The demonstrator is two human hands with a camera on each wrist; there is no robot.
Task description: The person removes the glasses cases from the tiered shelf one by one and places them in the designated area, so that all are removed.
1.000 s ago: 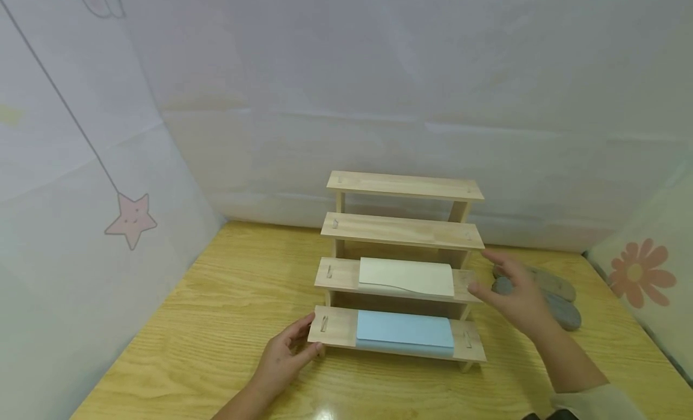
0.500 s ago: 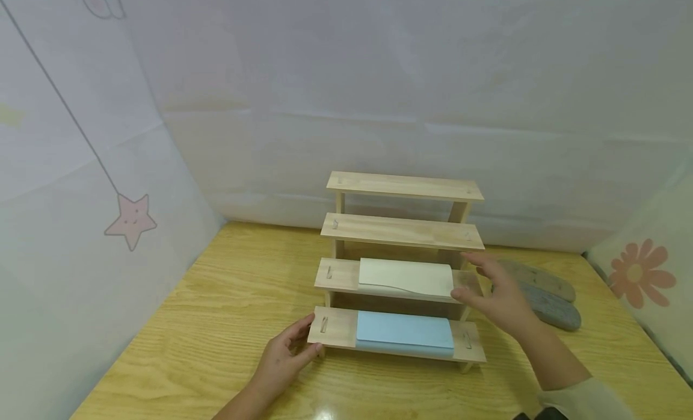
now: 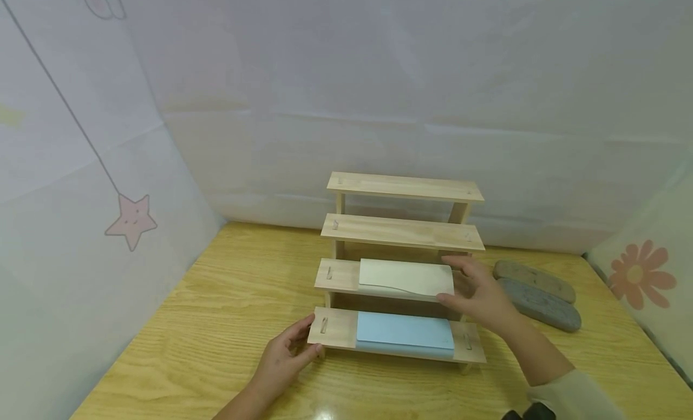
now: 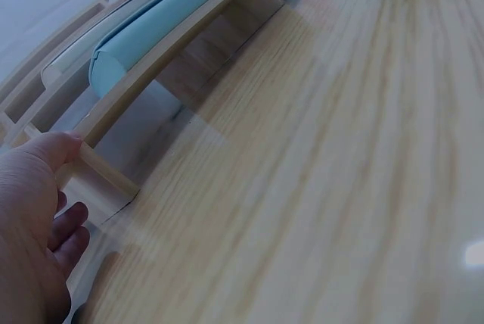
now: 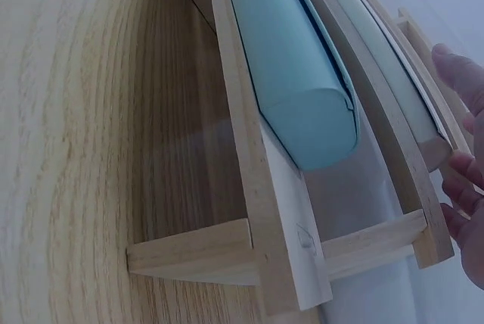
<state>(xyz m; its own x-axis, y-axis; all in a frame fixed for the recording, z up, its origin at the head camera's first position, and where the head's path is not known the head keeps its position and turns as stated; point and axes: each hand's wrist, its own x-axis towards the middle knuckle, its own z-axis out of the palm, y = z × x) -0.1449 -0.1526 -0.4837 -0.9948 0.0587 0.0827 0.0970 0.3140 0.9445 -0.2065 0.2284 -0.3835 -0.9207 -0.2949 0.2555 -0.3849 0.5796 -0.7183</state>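
A light wooden stepped rack stands on the table. A cream glasses case lies on its second shelf from the bottom, and a light blue glasses case on the lowest shelf. My left hand grips the left end of the lowest shelf, thumb at the front edge. My right hand reaches around the right end of the cream case, thumb in front and index finger behind. In the right wrist view its fingers are close beside the case end; firm contact cannot be made out.
Right of the rack, a brown oblong case and a grey oblong case lie side by side on the wood-grain table. A pale printed cloth backdrop encloses the back and sides.
My right hand has moved left, from beside the rack to around the right end of the cream case. My left hand, the rack and the cases have stayed put.
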